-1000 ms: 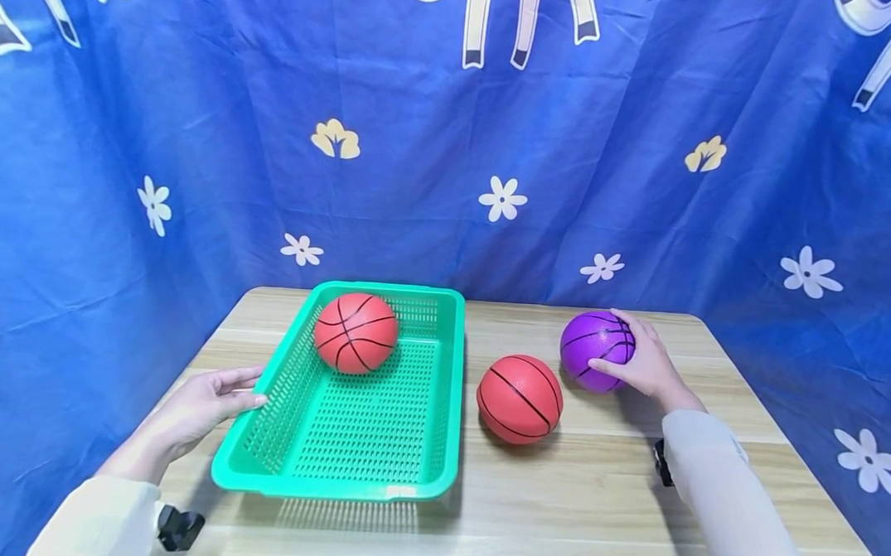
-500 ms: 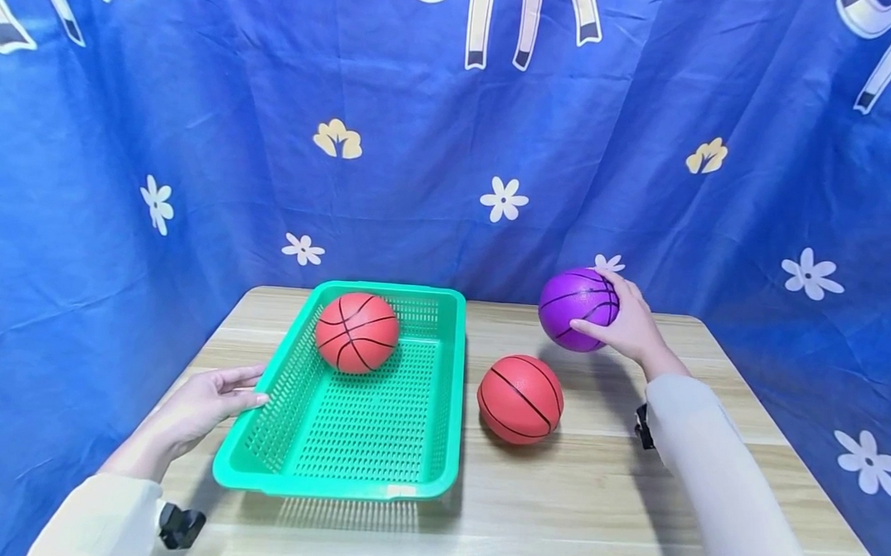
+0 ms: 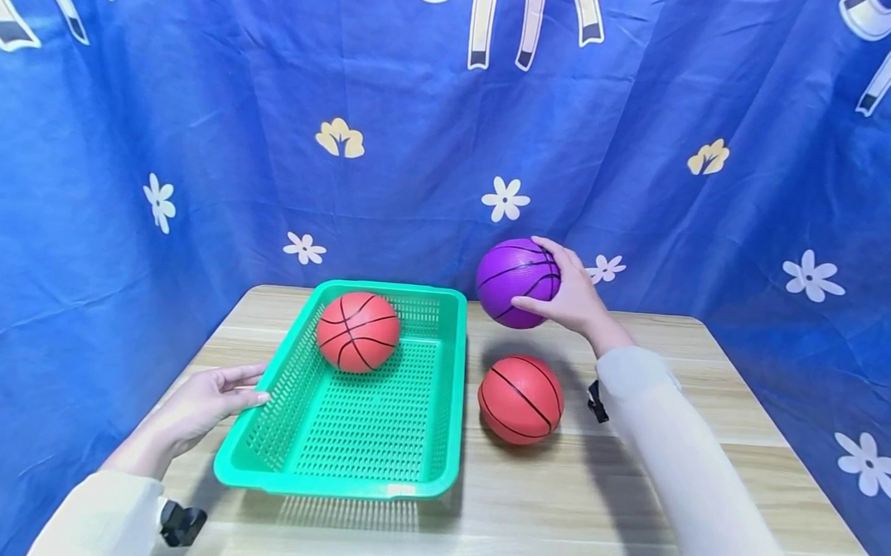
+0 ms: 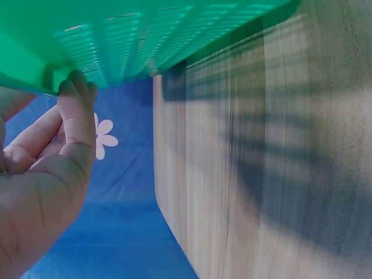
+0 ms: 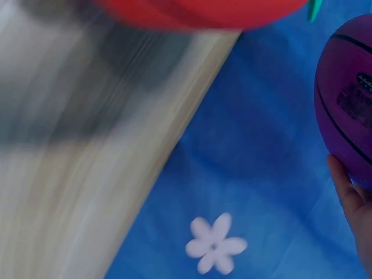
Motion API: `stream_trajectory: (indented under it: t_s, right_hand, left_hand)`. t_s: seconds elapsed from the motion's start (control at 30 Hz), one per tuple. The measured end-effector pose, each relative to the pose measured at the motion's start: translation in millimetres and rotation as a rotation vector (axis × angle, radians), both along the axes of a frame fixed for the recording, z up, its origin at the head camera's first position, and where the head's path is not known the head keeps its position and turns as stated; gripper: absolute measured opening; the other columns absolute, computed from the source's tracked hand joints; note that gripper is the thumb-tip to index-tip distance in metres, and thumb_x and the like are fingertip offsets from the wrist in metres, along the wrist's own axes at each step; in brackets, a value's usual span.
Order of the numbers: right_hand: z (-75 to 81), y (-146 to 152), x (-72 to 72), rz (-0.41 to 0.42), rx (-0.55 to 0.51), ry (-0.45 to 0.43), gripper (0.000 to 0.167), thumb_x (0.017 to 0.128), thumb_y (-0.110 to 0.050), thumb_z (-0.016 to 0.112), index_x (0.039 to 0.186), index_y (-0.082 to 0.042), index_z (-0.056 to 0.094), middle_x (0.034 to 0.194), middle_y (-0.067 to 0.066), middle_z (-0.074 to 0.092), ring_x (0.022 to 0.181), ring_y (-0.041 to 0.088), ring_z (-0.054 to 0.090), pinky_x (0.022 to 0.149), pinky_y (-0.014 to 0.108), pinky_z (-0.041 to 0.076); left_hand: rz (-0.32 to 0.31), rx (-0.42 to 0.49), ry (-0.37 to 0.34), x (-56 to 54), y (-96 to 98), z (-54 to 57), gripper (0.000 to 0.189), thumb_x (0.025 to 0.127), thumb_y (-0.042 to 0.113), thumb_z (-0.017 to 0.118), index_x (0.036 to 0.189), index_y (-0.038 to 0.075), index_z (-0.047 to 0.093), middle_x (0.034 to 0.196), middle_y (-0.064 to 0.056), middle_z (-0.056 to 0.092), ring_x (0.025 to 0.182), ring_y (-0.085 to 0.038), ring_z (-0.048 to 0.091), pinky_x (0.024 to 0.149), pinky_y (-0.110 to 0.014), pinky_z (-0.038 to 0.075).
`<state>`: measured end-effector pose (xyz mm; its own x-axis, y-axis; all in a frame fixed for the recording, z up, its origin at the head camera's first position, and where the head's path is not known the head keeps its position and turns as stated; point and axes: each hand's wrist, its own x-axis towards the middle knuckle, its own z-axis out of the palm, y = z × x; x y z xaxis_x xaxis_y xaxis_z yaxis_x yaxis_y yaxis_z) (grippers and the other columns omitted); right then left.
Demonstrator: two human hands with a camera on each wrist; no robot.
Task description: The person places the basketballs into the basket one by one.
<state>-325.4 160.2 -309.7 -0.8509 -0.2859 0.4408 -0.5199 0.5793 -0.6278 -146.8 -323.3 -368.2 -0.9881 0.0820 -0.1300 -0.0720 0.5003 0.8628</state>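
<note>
A purple toy basketball (image 3: 516,283) is up off the table, gripped from its right side by my right hand (image 3: 573,298), thumb in front and fingers over the top. In the right wrist view the purple ball (image 5: 347,96) shows at the right edge with fingertips against its lower side. My left hand (image 3: 197,408) holds the left rim of a green plastic basket (image 3: 451,394). Seen from the left wrist, the fingers (image 4: 75,116) reach up under the basket's rim, thumb partly hidden. One red basketball (image 3: 358,332) lies inside the basket at its far end.
A second red basketball (image 3: 521,399) sits on the wooden table (image 3: 555,507), just right of the basket and below the purple ball in the head view. A blue curtain (image 3: 420,186) with white flowers hangs behind and at both sides of the table.
My right hand has lifted the purple basketball off the table and carried it left, above and behind the red ball on the table. The left hand and basket stay in place.
</note>
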Motion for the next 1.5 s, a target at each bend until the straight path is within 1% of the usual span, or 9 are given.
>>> stream_trajectory:
  t_s: [0.13, 0.4, 0.63, 0.77, 0.9, 1.03, 1.23, 1.4, 1.5]
  right_hand:
    - [7.5, -24, 2.3, 0.055, -0.009, 0.011, 0.094, 0.063, -0.042, 0.087, 0.143, -0.037, 0.039, 0.139, 0.010, 0.041, 0.122, 0.033, 0.043, 0.094, 0.056, 0.042]
    - [17.5, -66, 12.8, 0.158, -0.018, 0.003, 0.091, 0.065, -0.045, 0.085, 0.142, -0.039, 0.038, 0.135, 0.008, 0.044, 0.119, 0.029, 0.045, 0.090, 0.050, 0.046]
    - [20.0, -101, 24.9, 0.256, -0.004, -0.039, 0.091, 0.065, -0.046, 0.085, 0.142, -0.043, 0.037, 0.134, 0.006, 0.044, 0.117, 0.026, 0.046, 0.086, 0.043, 0.050]
    - [19.8, -122, 32.1, 0.319, -0.006, -0.080, 0.091, 0.064, -0.046, 0.085, 0.141, -0.044, 0.037, 0.133, 0.004, 0.044, 0.115, 0.023, 0.047, 0.083, 0.040, 0.051]
    - [20.1, -142, 40.7, 0.383, 0.015, -0.120, 0.090, 0.065, -0.045, 0.085, 0.141, -0.044, 0.037, 0.133, 0.002, 0.043, 0.115, 0.021, 0.046, 0.081, 0.038, 0.053]
    - [19.7, -161, 50.2, 0.438, 0.069, -0.136, 0.092, 0.065, -0.047, 0.085, 0.142, -0.042, 0.036, 0.135, 0.002, 0.042, 0.117, 0.020, 0.045, 0.080, 0.035, 0.053]
    - [14.1, -183, 61.7, 0.532, 0.108, -0.183, 0.092, 0.066, -0.049, 0.084, 0.144, -0.040, 0.035, 0.134, 0.001, 0.041, 0.115, 0.018, 0.046, 0.078, 0.030, 0.053]
    - [6.0, -195, 69.7, 0.622, 0.132, -0.222, 0.091, 0.067, -0.046, 0.084, 0.144, -0.035, 0.037, 0.133, -0.001, 0.040, 0.116, 0.016, 0.044, 0.076, 0.026, 0.052]
    - [-0.2, -201, 74.4, 0.655, 0.165, -0.249, 0.090, 0.067, -0.046, 0.084, 0.143, -0.035, 0.036, 0.133, -0.003, 0.039, 0.117, 0.015, 0.041, 0.075, 0.025, 0.052]
  left_hand:
    - [0.002, 0.010, 0.002, 0.2, -1.1, -0.9, 0.070, 0.093, 0.026, 0.064, 0.144, -0.008, 0.031, 0.138, -0.030, 0.042, 0.110, -0.025, 0.058, 0.083, -0.028, 0.052]
    - [0.001, -0.011, 0.009, 1.0, -2.1, -1.8, 0.070, 0.093, 0.027, 0.063, 0.144, -0.008, 0.031, 0.138, -0.030, 0.042, 0.115, -0.035, 0.053, 0.085, -0.030, 0.052]
    - [-0.002, -0.024, 0.007, 2.0, -3.5, -2.3, 0.070, 0.094, 0.028, 0.063, 0.144, -0.008, 0.031, 0.138, -0.031, 0.041, 0.119, -0.040, 0.049, 0.088, -0.035, 0.051]
    - [0.003, -0.016, 0.013, 2.2, -4.4, -3.2, 0.069, 0.094, 0.028, 0.063, 0.144, -0.008, 0.032, 0.137, -0.031, 0.043, 0.117, -0.037, 0.051, 0.086, -0.031, 0.051]
    - [0.006, -0.006, 0.026, 2.1, -4.6, -4.0, 0.069, 0.093, 0.027, 0.064, 0.143, -0.008, 0.033, 0.136, -0.030, 0.044, 0.113, -0.029, 0.056, 0.084, -0.027, 0.051]
    - [0.005, -0.006, 0.033, 2.2, -4.5, -4.1, 0.068, 0.093, 0.026, 0.064, 0.143, -0.008, 0.033, 0.136, -0.029, 0.045, 0.111, -0.026, 0.057, 0.085, -0.028, 0.051]
    - [0.001, -0.017, 0.033, 2.9, -2.1, -1.9, 0.067, 0.094, 0.027, 0.063, 0.143, -0.008, 0.033, 0.136, -0.029, 0.044, 0.117, -0.038, 0.052, 0.089, -0.036, 0.050]
    - [-0.002, -0.014, 0.039, 2.7, -0.3, 0.3, 0.066, 0.094, 0.027, 0.063, 0.143, -0.009, 0.034, 0.136, -0.030, 0.044, 0.118, -0.041, 0.050, 0.088, -0.035, 0.051]
    - [-0.006, -0.025, 0.050, 2.5, -0.1, 1.3, 0.066, 0.094, 0.027, 0.063, 0.141, -0.010, 0.036, 0.137, -0.029, 0.044, 0.120, -0.042, 0.047, 0.089, -0.036, 0.050]
